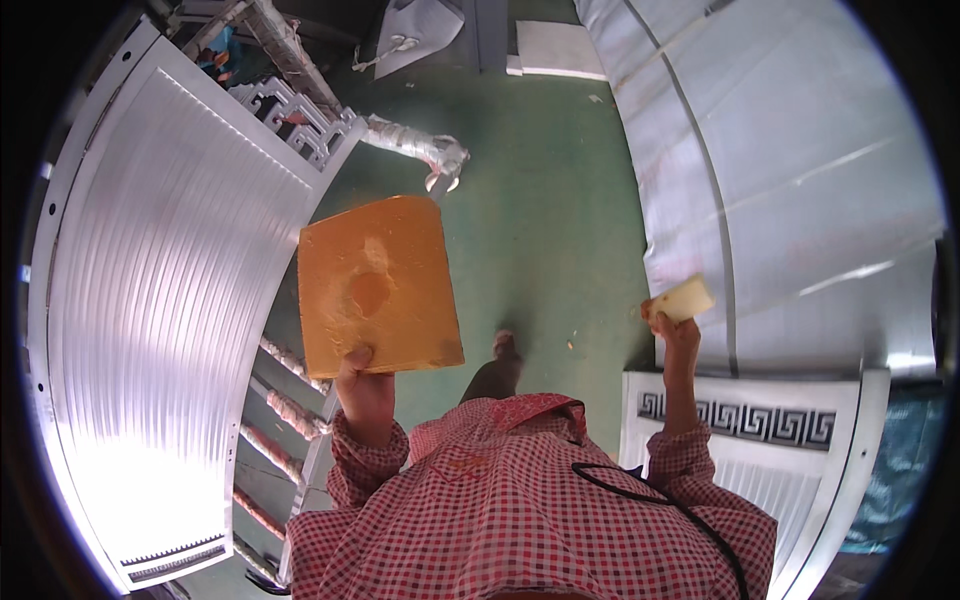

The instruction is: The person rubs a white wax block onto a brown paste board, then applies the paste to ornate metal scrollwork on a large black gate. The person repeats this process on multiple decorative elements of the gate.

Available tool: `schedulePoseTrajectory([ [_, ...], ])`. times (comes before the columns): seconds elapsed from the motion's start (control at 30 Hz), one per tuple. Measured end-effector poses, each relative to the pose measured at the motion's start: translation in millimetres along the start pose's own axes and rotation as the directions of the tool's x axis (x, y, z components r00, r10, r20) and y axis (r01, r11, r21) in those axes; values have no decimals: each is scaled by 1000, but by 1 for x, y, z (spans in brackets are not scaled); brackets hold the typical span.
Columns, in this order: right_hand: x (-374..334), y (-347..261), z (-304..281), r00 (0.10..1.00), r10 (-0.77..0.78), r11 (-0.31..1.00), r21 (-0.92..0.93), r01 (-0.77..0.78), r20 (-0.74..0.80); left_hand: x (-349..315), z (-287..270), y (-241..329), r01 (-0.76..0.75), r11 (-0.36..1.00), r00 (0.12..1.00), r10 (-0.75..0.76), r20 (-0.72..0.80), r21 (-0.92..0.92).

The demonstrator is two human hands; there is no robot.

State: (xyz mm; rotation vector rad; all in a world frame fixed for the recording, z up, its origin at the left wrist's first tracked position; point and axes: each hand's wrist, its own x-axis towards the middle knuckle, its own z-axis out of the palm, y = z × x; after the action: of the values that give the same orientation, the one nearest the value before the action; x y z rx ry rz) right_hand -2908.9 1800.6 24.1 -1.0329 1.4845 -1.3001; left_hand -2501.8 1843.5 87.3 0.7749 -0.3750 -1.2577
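My left hand (366,398) grips the lower edge of a square orange board (375,285), its thumb lying on the front face. A darker, uneven patch of paste-like stuff marks the board's middle. Over at the right, my right hand (680,338) is closed round a small pale yellow rectangular piece (684,298), whose exact kind I cannot make out. Orange-brown stuff shows at the left end of that piece, by my fingers. The board and the pale piece are well apart. The fingers behind the board are hidden.
A white ribbed door panel (170,290) stands along the left, next to a rack with wrapped bars (285,405). Silvery sheeting (800,200) covers the right side. Below it is a white panel with a dark key pattern (740,420). The green floor (540,200) runs between.
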Motion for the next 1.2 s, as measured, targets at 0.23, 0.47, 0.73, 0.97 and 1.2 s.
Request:
schedulePoseTrajectory([
  [0.23,210,-17,-3,993,66,998,-16,-68,-96,203,114,-54,-24,997,1000,23,-11,-68],
  [0.47,467,-37,58,963,8,996,87,-32,268,374,213,-113,-68,981,996,58,-62,-179],
  [0.73,704,-67,214,796,-43,998,65,4,604,526,264,-138,-139,974,980,109,-166,-179],
  [0.97,836,-119,372,697,-118,993,91,76,707,683,276,-96,-207,967,963,175,-205,-149],
  [1.2,953,-152,524,605,-183,981,188,55,775,838,279,-28,-344,934,910,307,-279,-98],
])
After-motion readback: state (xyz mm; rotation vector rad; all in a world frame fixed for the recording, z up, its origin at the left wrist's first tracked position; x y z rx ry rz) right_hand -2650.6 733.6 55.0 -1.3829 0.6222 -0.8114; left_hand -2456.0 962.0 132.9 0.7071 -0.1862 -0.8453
